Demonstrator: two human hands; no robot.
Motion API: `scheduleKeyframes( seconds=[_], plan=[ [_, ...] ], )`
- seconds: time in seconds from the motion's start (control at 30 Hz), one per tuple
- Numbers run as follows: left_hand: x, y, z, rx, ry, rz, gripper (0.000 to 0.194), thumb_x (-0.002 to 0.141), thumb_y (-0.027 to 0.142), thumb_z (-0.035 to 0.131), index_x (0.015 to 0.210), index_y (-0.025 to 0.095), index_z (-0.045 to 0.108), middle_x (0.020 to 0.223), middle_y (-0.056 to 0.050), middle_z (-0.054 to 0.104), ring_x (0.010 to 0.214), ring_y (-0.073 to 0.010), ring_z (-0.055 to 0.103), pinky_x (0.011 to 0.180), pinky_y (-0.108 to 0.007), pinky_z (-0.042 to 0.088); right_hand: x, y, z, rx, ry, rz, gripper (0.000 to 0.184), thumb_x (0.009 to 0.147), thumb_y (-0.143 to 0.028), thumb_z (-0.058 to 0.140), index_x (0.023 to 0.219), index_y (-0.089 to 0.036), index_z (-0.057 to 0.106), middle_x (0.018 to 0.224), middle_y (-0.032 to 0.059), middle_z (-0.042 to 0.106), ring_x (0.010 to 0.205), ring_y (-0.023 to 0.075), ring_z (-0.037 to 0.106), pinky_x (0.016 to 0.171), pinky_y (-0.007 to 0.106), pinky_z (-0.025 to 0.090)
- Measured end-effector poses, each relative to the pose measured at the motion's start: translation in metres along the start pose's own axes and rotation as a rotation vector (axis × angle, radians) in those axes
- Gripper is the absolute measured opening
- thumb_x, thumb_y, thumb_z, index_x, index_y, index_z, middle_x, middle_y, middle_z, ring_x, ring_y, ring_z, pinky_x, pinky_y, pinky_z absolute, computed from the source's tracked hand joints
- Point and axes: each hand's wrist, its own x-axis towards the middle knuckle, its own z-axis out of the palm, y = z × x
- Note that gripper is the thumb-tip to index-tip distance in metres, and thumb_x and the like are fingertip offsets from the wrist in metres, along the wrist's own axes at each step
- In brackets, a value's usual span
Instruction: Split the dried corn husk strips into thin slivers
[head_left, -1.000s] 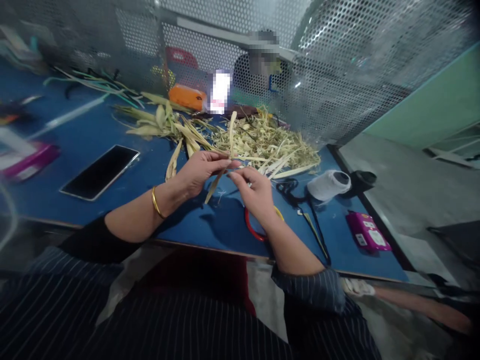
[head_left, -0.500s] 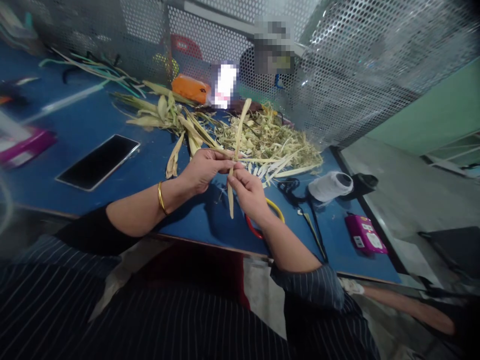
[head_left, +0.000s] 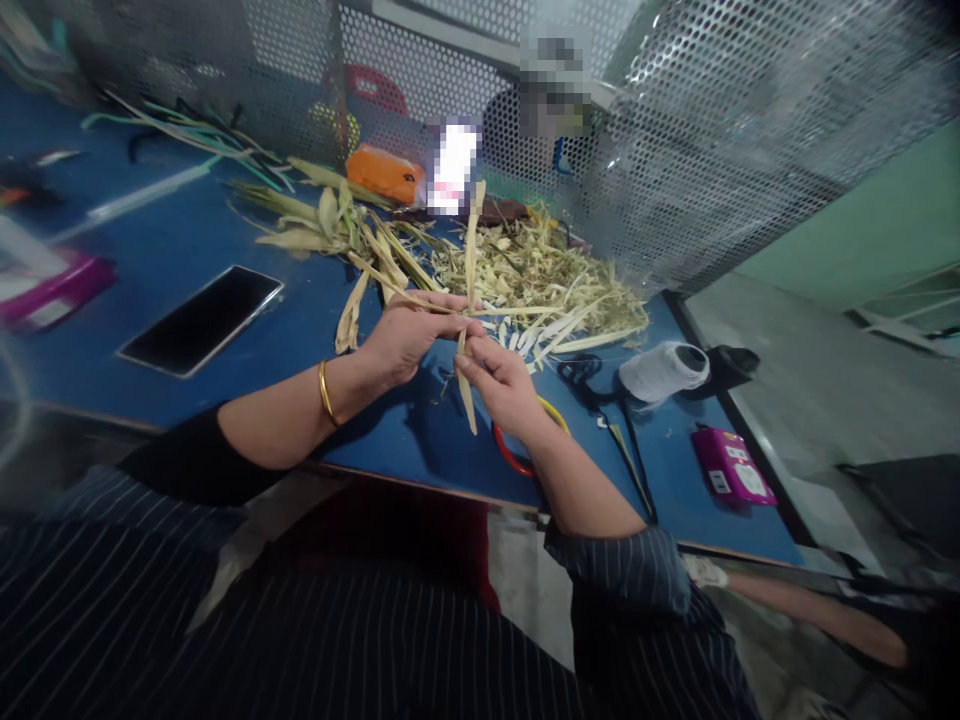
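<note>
Long pale dried leaf strips [head_left: 472, 245] cross between my two hands above the table's front part. My left hand [head_left: 405, 338] pinches them where they cross, thumb on top and fingers beneath. Just to its right, my right hand [head_left: 501, 382] is closed on the lower part of the upright strip, whose end hangs below the fingers. Another strip runs sideways past the crossing. The fingertips partly hide the crossing. Beneath my right wrist lie scissors with a red and yellow handle [head_left: 514, 455], partly covered.
Behind my hands are a heap of dried plant scraps [head_left: 540, 265] and longer dry leaves [head_left: 330, 220]. A phone [head_left: 201, 320] lies left on the blue table [head_left: 262, 395]. Right are a white thread cone [head_left: 664, 372] and a purple pack [head_left: 733, 466]. A perforated metal screen [head_left: 427, 60] borders the back.
The upright strip has turned slightly: its top leans less to the right and its lower end has swung right. Both hands stay closed in nearly the same place.
</note>
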Motion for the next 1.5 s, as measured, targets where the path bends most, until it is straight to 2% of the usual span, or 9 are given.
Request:
scheduleKeyframes(
  seconds=[0.27, 0.37, 0.47, 0.67, 0.87, 1.07, 1.2, 1.33, 1.5],
  plan=[
    [0.002, 0.006, -0.004, -0.047, -0.021, -0.095, 0.032, 0.063, 0.016, 0.079, 0.092, 0.012, 0.068, 0.080, -0.006, 0.074, 0.075, -0.0150, 0.070, 0.072, -0.026, 0.054, -0.006, 0.002, 0.009, -0.300, 0.134, -0.014, 0.030, 0.094, -0.037, 0.047, 0.068, -0.022, 0.047, 0.066, 0.0002, 0.053, 0.068, 0.0162, 0.050, 0.069, 0.031, 0.038],
    [0.002, 0.010, -0.007, -0.015, -0.036, -0.109, 0.030, 0.063, 0.015, 0.077, 0.092, 0.011, 0.070, 0.078, -0.006, 0.074, 0.072, -0.0151, 0.070, 0.075, -0.028, 0.055, -0.009, -0.002, 0.001, -0.541, 0.336, -0.135, 0.019, 0.093, -0.037, 0.051, 0.081, -0.022, 0.056, 0.083, 0.0061, 0.064, 0.083, 0.0205, 0.056, 0.080, 0.036, 0.038],
    [0.002, 0.012, -0.008, 0.053, -0.082, -0.154, 0.028, 0.062, 0.013, 0.075, 0.090, 0.011, 0.072, 0.071, -0.005, 0.072, 0.061, -0.0130, 0.066, 0.067, -0.026, 0.054, -0.007, -0.003, -0.011, -0.630, 0.503, -0.113, 0.017, 0.091, -0.038, 0.056, 0.094, -0.022, 0.060, 0.103, 0.0100, 0.066, 0.103, 0.0247, 0.057, 0.093, 0.040, 0.036],
    [0.004, 0.008, -0.009, 0.105, -0.158, -0.100, 0.022, 0.071, 0.025, 0.072, 0.089, 0.012, 0.074, 0.074, -0.005, 0.071, 0.060, -0.0107, 0.062, 0.052, -0.021, 0.046, -0.002, 0.004, -0.013, -0.328, 0.293, 0.062, 0.025, 0.095, -0.032, 0.047, 0.074, -0.022, 0.054, 0.066, -0.0011, 0.059, 0.063, 0.0134, 0.053, 0.066, 0.027, 0.039],
    [0.001, 0.000, -0.003, 0.297, -0.017, 0.052, 0.026, 0.069, 0.032, 0.078, 0.087, 0.014, 0.076, 0.075, -0.005, 0.072, 0.058, -0.0103, 0.060, 0.046, -0.020, 0.039, -0.004, 0.003, -0.003, -0.372, 0.296, 0.108, 0.024, 0.095, -0.034, 0.046, 0.074, -0.022, 0.050, 0.060, -0.0032, 0.051, 0.055, 0.0123, 0.044, 0.058, 0.027, 0.032],
    [0.004, -0.004, 0.002, 0.401, 0.102, 0.098, 0.017, 0.067, 0.027, 0.076, 0.077, 0.013, 0.075, 0.059, -0.001, 0.065, 0.051, -0.0087, 0.054, 0.049, -0.021, 0.041, -0.007, 0.003, 0.003, -0.476, 0.220, 0.000, 0.023, 0.095, -0.031, 0.044, 0.074, -0.023, 0.045, 0.067, 0.0005, 0.055, 0.061, 0.0149, 0.049, 0.060, 0.028, 0.031],
    [0.004, 0.004, -0.003, 0.481, -0.026, 0.067, 0.014, 0.068, 0.026, 0.074, 0.073, 0.013, 0.076, 0.056, 0.000, 0.063, 0.049, -0.0080, 0.051, 0.049, -0.020, 0.041, -0.007, -0.002, -0.005, -0.521, 0.275, 0.004, 0.020, 0.096, -0.033, 0.046, 0.083, -0.022, 0.057, 0.078, 0.0037, 0.062, 0.070, 0.0170, 0.055, 0.066, 0.030, 0.036],
    [0.000, 0.007, -0.006, 0.555, -0.295, 0.037, 0.008, 0.068, 0.018, 0.069, 0.063, 0.014, 0.074, 0.053, -0.001, 0.062, 0.050, -0.0094, 0.053, 0.051, -0.021, 0.043, -0.002, -0.002, -0.015, -0.546, 0.377, -0.046, 0.018, 0.090, -0.036, 0.058, 0.100, -0.023, 0.065, 0.096, 0.0070, 0.065, 0.091, 0.0220, 0.059, 0.085, 0.037, 0.040],
    [-0.005, 0.001, -0.002, 0.550, -0.401, -0.022, 0.010, 0.068, 0.015, 0.066, 0.061, 0.014, 0.074, 0.049, -0.001, 0.060, 0.047, -0.0090, 0.052, 0.049, -0.020, 0.042, 0.004, 0.001, -0.016, -0.230, 0.271, -0.007, 0.014, 0.088, -0.028, 0.060, 0.076, -0.021, 0.065, 0.077, 0.0007, 0.062, 0.076, 0.0156, 0.058, 0.076, 0.032, 0.043]
  ],
)
